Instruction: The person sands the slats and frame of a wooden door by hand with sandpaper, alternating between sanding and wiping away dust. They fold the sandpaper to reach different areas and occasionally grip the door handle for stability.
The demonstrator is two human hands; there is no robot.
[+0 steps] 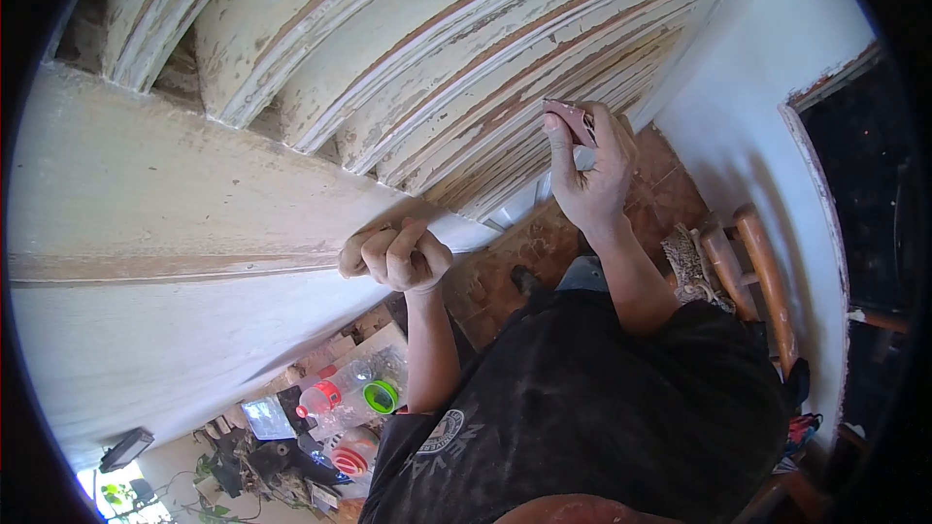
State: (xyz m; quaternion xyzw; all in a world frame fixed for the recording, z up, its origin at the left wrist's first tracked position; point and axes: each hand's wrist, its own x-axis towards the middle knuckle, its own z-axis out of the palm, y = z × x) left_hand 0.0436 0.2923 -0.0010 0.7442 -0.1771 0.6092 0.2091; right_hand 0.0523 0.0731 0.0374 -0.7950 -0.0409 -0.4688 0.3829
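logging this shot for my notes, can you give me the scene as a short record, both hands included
right hand: pinching a folded brown sheet, sandpaper by its look
left hand: fingers curled, at the pale panel; contact unclear
boards: step-like, cream, paint patchy, brown showing along edges
clothing: black shirt, dusty
below left hand in view: clear plastic containers, red and green parts
right side of view: wooden chair by a white wall
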